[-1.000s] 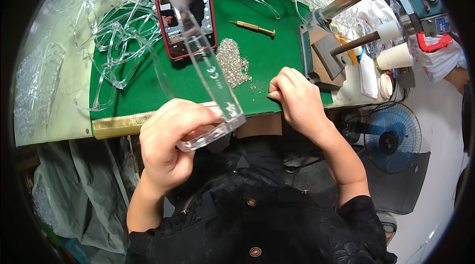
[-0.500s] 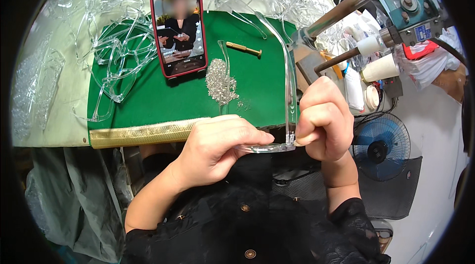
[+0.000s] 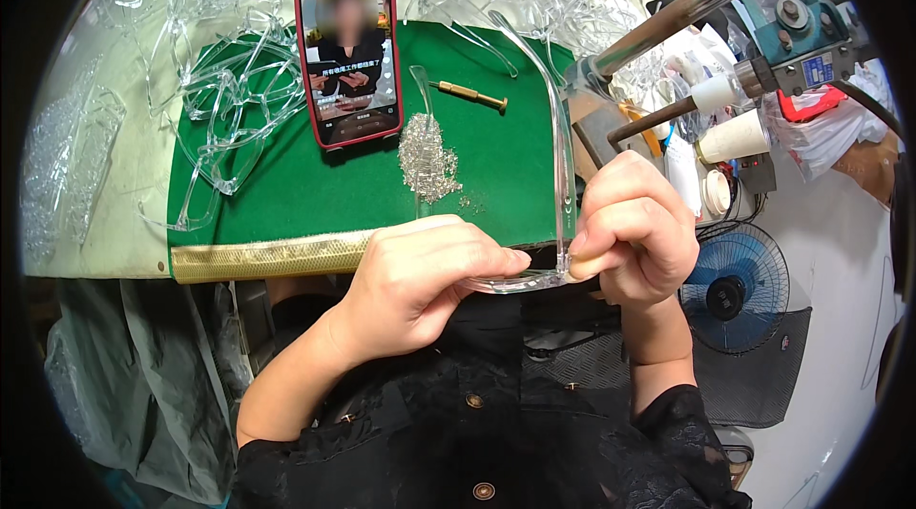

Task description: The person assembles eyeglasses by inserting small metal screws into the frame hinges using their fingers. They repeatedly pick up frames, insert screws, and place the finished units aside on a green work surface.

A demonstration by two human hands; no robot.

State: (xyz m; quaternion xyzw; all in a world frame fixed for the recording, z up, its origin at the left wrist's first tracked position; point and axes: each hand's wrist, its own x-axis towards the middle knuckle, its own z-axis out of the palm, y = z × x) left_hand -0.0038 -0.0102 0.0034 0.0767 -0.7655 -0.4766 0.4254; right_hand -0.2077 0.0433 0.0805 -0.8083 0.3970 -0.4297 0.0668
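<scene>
By the green mat (image 3: 329,199), eyeglasses (image 3: 520,286) run crosswise, temples (image 3: 565,161) pointing away.

R hand (image 3: 637,228) now at the clear specs (image 3: 520,284)

A sec ago it was by the green mat (image 3: 496,161)'s lower R, near the stone heap (image 3: 442,170); now its fingertips meet the specs' corner, R of ctr. L hand (image 3: 415,280) has swung from lower L to nr ctr, specs turning w/ it: the printed temple (image 3: 561,156), slanting over the phone (image 3: 348,56) before, now runs nearly upright, R of ctr. Phone's uncovered, w/ a white caption new since ½ sec ago.
</scene>
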